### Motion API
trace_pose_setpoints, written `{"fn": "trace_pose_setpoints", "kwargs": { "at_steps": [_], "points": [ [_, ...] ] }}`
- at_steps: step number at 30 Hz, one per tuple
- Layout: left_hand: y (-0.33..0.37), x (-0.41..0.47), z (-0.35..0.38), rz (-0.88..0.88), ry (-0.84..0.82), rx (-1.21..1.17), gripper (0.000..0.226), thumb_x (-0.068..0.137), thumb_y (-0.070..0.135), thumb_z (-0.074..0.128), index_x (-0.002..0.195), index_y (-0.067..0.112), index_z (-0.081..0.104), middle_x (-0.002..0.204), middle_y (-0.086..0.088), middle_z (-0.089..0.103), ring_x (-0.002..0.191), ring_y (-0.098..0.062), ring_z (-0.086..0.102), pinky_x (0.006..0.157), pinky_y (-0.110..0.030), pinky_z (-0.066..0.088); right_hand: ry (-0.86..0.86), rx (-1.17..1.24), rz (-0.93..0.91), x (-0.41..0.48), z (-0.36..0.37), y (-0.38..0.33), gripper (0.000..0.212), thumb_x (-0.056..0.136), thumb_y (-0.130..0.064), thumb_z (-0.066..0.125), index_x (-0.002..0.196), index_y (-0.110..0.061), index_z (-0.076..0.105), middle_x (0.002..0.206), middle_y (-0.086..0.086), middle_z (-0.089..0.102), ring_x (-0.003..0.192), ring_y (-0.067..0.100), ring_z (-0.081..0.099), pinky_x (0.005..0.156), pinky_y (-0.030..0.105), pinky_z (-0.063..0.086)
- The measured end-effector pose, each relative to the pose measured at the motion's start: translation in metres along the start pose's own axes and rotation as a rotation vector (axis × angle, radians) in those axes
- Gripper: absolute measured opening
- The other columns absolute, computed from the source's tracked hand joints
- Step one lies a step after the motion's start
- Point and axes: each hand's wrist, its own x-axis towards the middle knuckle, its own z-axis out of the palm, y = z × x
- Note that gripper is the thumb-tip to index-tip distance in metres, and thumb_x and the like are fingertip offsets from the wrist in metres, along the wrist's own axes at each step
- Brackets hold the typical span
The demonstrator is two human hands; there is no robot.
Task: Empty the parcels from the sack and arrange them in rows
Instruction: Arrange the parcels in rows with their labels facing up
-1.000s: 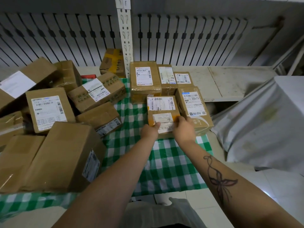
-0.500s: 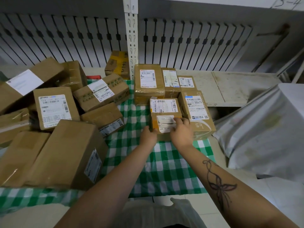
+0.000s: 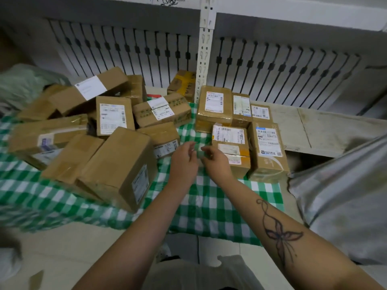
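Dim, even light is recorded; soft shadows are cast under the brown cardboard parcels (image 3: 117, 164). Motion blur is noted on the left hand (image 3: 184, 162), the right hand (image 3: 217, 164) and the left edge. Straight lines are bowed near the corners.

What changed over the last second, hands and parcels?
Both hands let go of the small front parcel and drew back leftward: the left hand and right hand now hover empty over the checked cloth. The parcel stays in its row; the loose pile on the left is unmoved.
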Motion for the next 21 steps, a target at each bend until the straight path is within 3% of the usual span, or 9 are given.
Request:
{"fn": "trace_pose_setpoints", "kwargs": {
  "at_steps": [7, 13, 17, 21],
  "points": [
    [-0.006, -0.008, -0.038, 0.088, 0.069, 0.167, 0.033, 0.096, 0.012, 0.045, 0.128, 0.011, 0.054, 0.129, -0.007, 0.054, 0.120, -0.020, 0.049, 0.098, -0.028, 0.038, -0.096, 0.182, 0.001, -0.014, 0.025, -0.034, 0.027, 0.092, -0.010, 0.052, 0.117, -0.005, 0.062, 0.111, 0.005, 0.065, 0.102, 0.016, 0.059, 0.088, 0.025, 0.046],
    [-0.016, -0.003, -0.081, 0.146, 0.018, 0.449, 0.040, 0.095, 0.024, 0.048, 0.134, 0.016, 0.047, 0.138, -0.006, 0.045, 0.127, -0.023, 0.041, 0.102, -0.035, 0.037, -0.086, 0.295, 0.094, -0.015, 0.055, -0.061, 0.028, 0.088, -0.006, 0.054, 0.115, -0.002, 0.062, 0.113, 0.016, 0.066, 0.106, 0.027, 0.061, 0.096, 0.040, 0.049],
    [-0.025, 0.004, -0.115, 0.151, 0.005, 0.704, 0.049, 0.092, 0.039, 0.051, 0.135, 0.018, 0.041, 0.143, -0.008, 0.037, 0.133, -0.027, 0.030, 0.107, -0.039, 0.029, -0.050, 0.382, 0.143, -0.018, 0.075, -0.077, 0.024, 0.089, -0.003, 0.053, 0.110, -0.004, 0.062, 0.101, 0.008, 0.065, 0.090, 0.020, 0.060, 0.067, 0.020, 0.045],
    [-0.042, 0.020, -0.139, -0.047, -0.074, 0.800, 0.085, 0.080, 0.065, 0.051, 0.145, 0.019, 0.023, 0.154, -0.020, 0.015, 0.143, -0.039, 0.007, 0.116, -0.051, 0.010, 0.016, 0.468, 0.162, -0.018, 0.092, -0.092, 0.015, 0.091, -0.001, 0.050, 0.094, -0.012, 0.059, 0.079, -0.003, 0.056, 0.070, 0.009, 0.051, 0.059, 0.018, 0.039]
  ]
}}
